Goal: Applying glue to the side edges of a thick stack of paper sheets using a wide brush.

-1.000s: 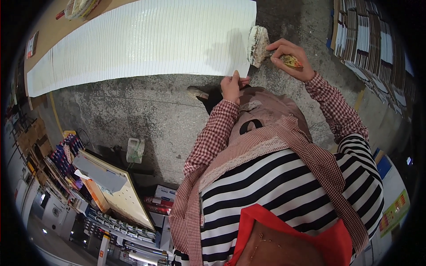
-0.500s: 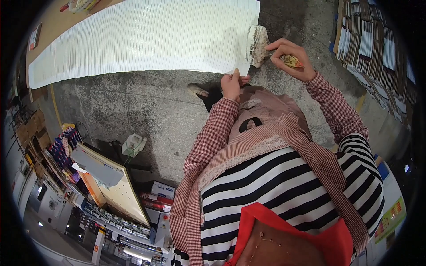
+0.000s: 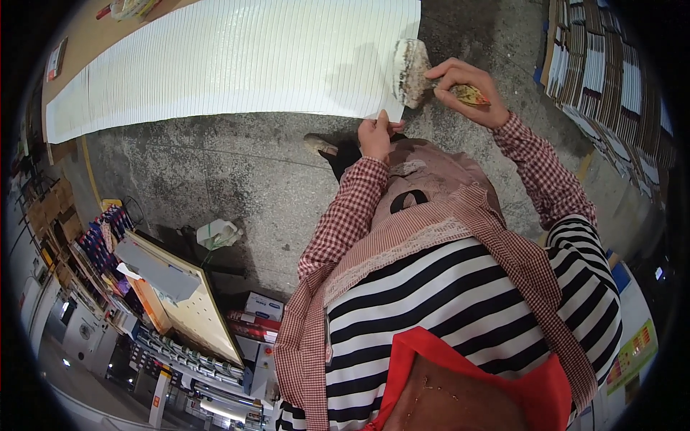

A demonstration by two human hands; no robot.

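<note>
A long fan of overlapping white sheets, with many narrow parallel edges, stretches across the upper part of the view. My left hand pinches its near right corner, thumb on top and fingers partly hidden below. In my right hand is a wide glue-caked brush, gripped by its short yellowish handle. The brush's pale, dirty bristle head lies over the right end of the sheets. A greyish shadow falls on the sheets to its left, and their surface there looks wet and shiny.
A brown board or table lies under the sheets, with a small container at its far edge. Stacked cardboard pieces stand at right. A white plastic jug is on the concrete floor, near a tilted cream board and machinery at lower left.
My right hand has shifted slightly left, taking the brush further over the right end of the sheets. My left hand keeps its pinch on the corner.
</note>
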